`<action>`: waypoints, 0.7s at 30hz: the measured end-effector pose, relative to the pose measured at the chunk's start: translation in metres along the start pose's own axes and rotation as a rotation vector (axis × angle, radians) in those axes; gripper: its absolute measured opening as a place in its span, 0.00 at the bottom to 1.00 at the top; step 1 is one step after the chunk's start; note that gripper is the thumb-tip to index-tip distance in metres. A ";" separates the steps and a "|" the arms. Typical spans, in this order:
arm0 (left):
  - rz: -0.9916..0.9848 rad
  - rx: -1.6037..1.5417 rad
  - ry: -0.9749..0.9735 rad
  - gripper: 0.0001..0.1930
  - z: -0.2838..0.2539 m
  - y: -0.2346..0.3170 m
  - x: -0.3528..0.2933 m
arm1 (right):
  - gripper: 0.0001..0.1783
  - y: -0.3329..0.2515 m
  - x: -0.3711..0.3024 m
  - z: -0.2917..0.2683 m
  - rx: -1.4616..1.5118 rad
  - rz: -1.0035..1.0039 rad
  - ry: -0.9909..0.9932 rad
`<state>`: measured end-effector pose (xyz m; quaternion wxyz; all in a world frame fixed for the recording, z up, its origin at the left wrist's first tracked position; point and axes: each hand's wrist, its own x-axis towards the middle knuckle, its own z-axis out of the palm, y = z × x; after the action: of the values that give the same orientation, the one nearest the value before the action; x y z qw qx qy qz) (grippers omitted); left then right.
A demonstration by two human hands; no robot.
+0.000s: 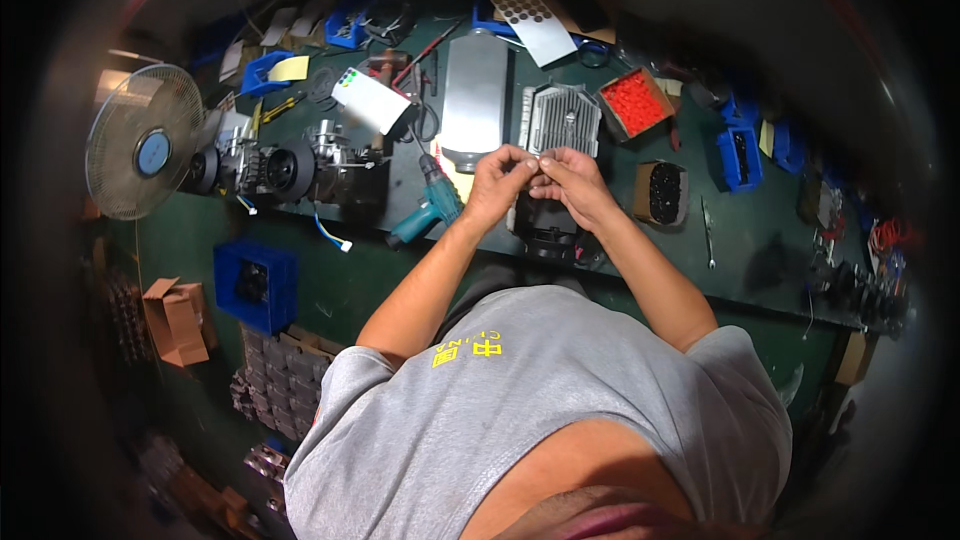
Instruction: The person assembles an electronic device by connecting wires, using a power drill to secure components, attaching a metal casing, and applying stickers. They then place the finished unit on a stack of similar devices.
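My left hand (501, 185) and my right hand (578, 187) meet fingertip to fingertip over the bench edge. Both are closed in a pinch; whatever they hold is too small to make out. Beneath and beyond them lies a finned grey metal housing (562, 118), with a round black part (550, 233) at its near end, partly covered by my hands. Left of the housing is a long smooth silver metal cover (475, 90). A teal power drill (432, 204) lies just left of my left wrist.
An open box of red caps (636, 103), a box of small black parts (663, 192) and a wrench (708, 233) are to the right. Motor-like assemblies (305, 168) and a fan (147, 145) stand left. A blue crate (256, 285) sits lower left. Blue bins (739, 156) line the bench.
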<state>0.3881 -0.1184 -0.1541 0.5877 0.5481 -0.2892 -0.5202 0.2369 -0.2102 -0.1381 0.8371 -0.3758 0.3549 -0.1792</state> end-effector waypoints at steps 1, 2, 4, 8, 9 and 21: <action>-0.045 -0.071 -0.009 0.10 0.001 -0.003 0.005 | 0.07 0.000 0.002 -0.003 -0.036 -0.012 0.026; -0.060 -0.103 -0.025 0.10 0.000 -0.004 0.010 | 0.07 -0.002 0.006 -0.002 -0.070 -0.025 0.045; -0.115 -0.219 -0.038 0.10 0.000 -0.006 0.021 | 0.08 -0.003 0.015 -0.002 -0.111 -0.063 0.087; -0.269 -0.536 -0.122 0.08 0.004 -0.006 0.047 | 0.08 -0.003 0.038 -0.006 -0.114 -0.123 0.121; -0.303 -0.613 -0.160 0.08 0.004 -0.006 0.053 | 0.08 -0.003 0.045 -0.008 -0.091 -0.117 0.134; -0.244 -0.213 0.016 0.10 -0.011 -0.035 0.121 | 0.10 0.002 0.090 -0.006 -0.122 -0.128 0.393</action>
<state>0.4228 -0.2224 -0.2178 0.5771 0.5178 -0.1589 -0.6112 0.2937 -0.2631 -0.1833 0.7144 -0.4052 0.4969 -0.2802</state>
